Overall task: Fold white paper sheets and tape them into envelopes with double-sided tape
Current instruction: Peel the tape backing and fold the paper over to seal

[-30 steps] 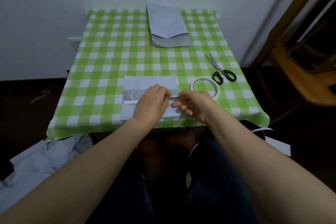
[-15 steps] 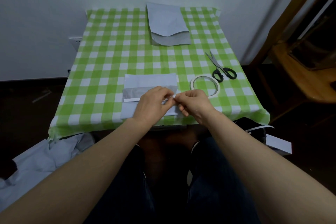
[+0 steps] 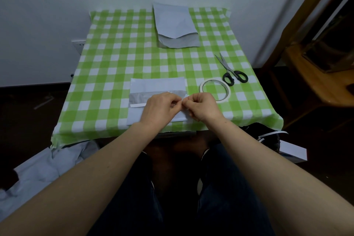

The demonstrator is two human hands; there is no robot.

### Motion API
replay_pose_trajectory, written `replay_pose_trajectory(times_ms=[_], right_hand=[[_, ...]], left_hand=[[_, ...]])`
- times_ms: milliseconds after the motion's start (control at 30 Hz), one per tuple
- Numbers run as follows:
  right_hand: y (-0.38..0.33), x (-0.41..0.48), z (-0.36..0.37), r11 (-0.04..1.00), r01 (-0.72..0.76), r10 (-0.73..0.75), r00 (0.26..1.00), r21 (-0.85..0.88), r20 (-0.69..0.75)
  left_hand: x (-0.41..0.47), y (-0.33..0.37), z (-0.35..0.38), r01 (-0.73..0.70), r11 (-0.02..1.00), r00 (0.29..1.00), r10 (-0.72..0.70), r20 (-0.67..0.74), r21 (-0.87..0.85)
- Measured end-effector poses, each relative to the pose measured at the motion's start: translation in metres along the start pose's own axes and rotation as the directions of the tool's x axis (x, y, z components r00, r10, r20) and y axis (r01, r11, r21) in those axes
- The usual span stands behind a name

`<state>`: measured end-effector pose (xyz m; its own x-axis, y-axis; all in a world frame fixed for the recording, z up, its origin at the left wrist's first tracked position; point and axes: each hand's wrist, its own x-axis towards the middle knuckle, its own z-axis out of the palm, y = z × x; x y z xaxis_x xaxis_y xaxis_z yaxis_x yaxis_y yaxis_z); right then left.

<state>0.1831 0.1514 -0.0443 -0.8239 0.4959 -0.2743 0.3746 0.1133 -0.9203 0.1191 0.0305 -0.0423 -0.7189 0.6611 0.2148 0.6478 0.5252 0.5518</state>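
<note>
A folded white paper sheet (image 3: 157, 86) lies near the front edge of the green checked table (image 3: 115, 59). A white strip of double-sided tape (image 3: 137, 105) runs along its fold. My left hand (image 3: 161, 106) and my right hand (image 3: 204, 106) meet above the strip's right end, and their fingertips pinch it together. The hands hide the sheet's lower middle. A roll of double-sided tape (image 3: 215, 91) lies just right of the sheet.
Finished white envelopes (image 3: 175, 27) are stacked at the table's far edge. Black-handled scissors (image 3: 232, 72) lie at the right, behind the roll. Crumpled paper (image 3: 44, 166) sits on the floor at the left, more white paper (image 3: 292, 150) at the right. Wooden furniture (image 3: 316, 74) stands to the right.
My hands have drawn closer together at the tape strip's right end, and the fingertips now touch. The paper, roll and scissors have not moved.
</note>
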Motion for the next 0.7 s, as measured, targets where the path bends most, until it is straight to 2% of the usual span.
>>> replay_pose_trajectory(times_ms=[233, 700], right_hand=[[0.0005, -0.0003, -0.0004, 0.995, 0.036, -0.037, 0.999, -0.09, -0.009], [0.003, 0.0, 0.0003, 0.988, 0.049, -0.051, 0.999, -0.143, -0.01]], left_hand=[[0.0016, 0.0036, -0.003, 0.043, 0.999, 0.998, -0.043, 0.037, 0.019], [0.0044, 0.0063, -0.0029, 0.095, 0.994, 0.991, -0.099, 0.09, 0.047]])
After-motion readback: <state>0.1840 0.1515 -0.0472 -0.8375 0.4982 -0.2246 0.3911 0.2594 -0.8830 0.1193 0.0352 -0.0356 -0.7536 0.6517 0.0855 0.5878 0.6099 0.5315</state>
